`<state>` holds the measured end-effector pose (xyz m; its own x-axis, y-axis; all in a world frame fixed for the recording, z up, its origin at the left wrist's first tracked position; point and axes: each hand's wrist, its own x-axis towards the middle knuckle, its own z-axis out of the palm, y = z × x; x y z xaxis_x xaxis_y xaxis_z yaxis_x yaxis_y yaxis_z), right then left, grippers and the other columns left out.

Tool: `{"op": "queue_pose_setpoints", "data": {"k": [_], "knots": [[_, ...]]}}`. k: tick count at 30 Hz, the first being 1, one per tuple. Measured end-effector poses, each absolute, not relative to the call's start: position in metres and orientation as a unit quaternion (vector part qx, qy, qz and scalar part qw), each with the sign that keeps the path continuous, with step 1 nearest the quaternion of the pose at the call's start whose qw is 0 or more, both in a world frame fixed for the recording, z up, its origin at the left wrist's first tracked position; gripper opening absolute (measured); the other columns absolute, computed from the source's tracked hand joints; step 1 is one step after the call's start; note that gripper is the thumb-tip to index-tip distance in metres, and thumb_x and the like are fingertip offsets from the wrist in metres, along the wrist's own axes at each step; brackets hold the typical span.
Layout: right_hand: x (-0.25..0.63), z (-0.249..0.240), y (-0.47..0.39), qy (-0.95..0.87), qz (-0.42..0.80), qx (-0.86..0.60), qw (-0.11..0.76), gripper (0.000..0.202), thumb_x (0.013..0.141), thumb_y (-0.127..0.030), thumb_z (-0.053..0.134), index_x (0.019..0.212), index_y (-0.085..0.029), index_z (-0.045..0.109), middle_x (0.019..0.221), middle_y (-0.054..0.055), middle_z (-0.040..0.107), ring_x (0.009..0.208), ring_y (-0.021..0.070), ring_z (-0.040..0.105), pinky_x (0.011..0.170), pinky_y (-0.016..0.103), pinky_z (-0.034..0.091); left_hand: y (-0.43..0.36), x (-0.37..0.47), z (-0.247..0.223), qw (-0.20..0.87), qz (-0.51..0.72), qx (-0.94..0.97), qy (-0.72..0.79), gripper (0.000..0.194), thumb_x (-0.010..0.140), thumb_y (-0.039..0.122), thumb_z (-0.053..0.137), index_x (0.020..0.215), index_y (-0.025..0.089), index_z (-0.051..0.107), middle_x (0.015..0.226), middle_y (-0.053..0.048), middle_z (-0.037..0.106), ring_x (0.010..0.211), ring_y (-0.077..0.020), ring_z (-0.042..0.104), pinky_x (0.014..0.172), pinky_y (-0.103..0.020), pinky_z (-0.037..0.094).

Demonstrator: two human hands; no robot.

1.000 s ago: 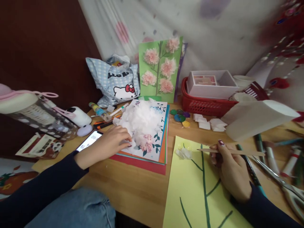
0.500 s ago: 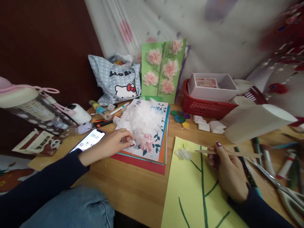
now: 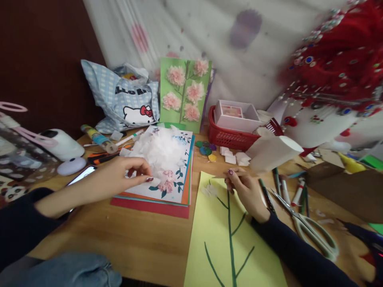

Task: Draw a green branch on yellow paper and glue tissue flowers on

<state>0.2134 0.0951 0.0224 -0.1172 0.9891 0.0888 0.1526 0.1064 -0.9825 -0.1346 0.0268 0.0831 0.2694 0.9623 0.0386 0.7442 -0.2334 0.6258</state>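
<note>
My left hand point(image 3: 133, 173) is pinched at the front left of a heap of white tissue-paper pieces point(image 3: 163, 147), with a pale scrap of tissue at its fingertips. The heap rests on a flower-printed sheet point(image 3: 176, 195) on stacked coloured paper. My right hand point(image 3: 247, 193) grips a bare wooden pencil point(image 3: 220, 176), its tip pointing left over a yellow sheet point(image 3: 203, 235). Dark green stems point(image 3: 229, 223) are drawn on that sheet. One small clump of white tissue point(image 3: 210, 190) sits near its top left, close to the pencil tip.
A green card with pink tissue flowers point(image 3: 185, 91) stands behind, beside a checked bag point(image 3: 125, 95). Rightward are a red basket point(image 3: 233, 137), a paper roll point(image 3: 272, 151), scissors point(image 3: 311, 231) and markers point(image 3: 297, 191). A phone point(image 3: 82, 175) lies beneath my left forearm.
The camera view has swung right, bringing a red beaded headdress further into view. My left hand has lifted slightly and drawn back left from the heap. My right hand still holds the pencil.
</note>
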Motion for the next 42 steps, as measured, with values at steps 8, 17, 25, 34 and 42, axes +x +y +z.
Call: {"op": "queue_pose_setpoints", "data": {"k": [8, 17, 25, 34, 42], "knots": [[0.202, 0.004, 0.118, -0.621, 0.425, -0.481, 0.45, 0.061, 0.074, -0.077, 0.065, 0.071, -0.016, 0.062, 0.055, -0.002, 0.051, 0.048, 0.0091, 0.041, 0.045, 0.022, 0.031, 0.089, -0.064, 0.097, 0.451, 0.275, 0.733, 0.429, 0.013, 0.076, 0.028, 0.068, 0.084, 0.017, 0.065, 0.079, -0.001, 0.073, 0.073, -0.0156, 0.068, 0.07, -0.029, 0.054], [0.204, 0.006, 0.111, -0.493, 0.385, -0.487, 0.609, 0.055, 0.084, -0.072, 0.058, 0.066, -0.021, 0.055, 0.042, -0.006, 0.038, 0.037, 0.0089, 0.032, 0.038, 0.022, 0.025, 0.124, -0.014, 0.055, 0.522, 0.177, 0.749, 0.368, 0.016, 0.072, 0.011, 0.073, 0.087, 0.016, 0.069, 0.081, -0.001, 0.073, 0.074, -0.0146, 0.068, 0.069, -0.025, 0.051], [0.207, -0.003, 0.098, -0.565, 0.356, -0.467, 0.58, 0.045, 0.096, -0.057, 0.051, 0.07, -0.021, 0.058, 0.052, -0.003, 0.049, 0.04, 0.0101, 0.04, 0.04, 0.025, 0.033, 0.13, -0.012, 0.033, 0.48, 0.164, 0.773, 0.381, 0.004, 0.076, 0.016, 0.069, 0.08, 0.017, 0.07, 0.077, -0.001, 0.069, 0.067, -0.0135, 0.059, 0.062, -0.025, 0.044], [0.215, -0.008, 0.089, -0.737, 0.302, -0.397, 0.455, 0.032, 0.1, -0.044, 0.049, 0.086, -0.022, 0.068, 0.064, 0.002, 0.063, 0.049, 0.0147, 0.055, 0.051, 0.029, 0.045, 0.132, -0.01, 0.019, 0.425, 0.199, 0.8, 0.374, 0.007, 0.076, 0.013, 0.07, 0.082, 0.017, 0.069, 0.074, 0.002, 0.064, 0.062, -0.0109, 0.055, 0.059, -0.022, 0.042], [0.212, -0.007, 0.096, -0.777, 0.273, -0.392, 0.409, 0.032, 0.102, -0.04, 0.046, 0.088, -0.023, 0.068, 0.065, 0.003, 0.064, 0.051, 0.0156, 0.057, 0.056, 0.03, 0.047, 0.135, -0.015, 0.016, 0.463, 0.195, 0.789, 0.353, 0.021, 0.072, 0.017, 0.074, 0.092, 0.017, 0.068, 0.073, 0.003, 0.059, 0.064, -0.0133, 0.055, 0.059, -0.024, 0.041]]}}
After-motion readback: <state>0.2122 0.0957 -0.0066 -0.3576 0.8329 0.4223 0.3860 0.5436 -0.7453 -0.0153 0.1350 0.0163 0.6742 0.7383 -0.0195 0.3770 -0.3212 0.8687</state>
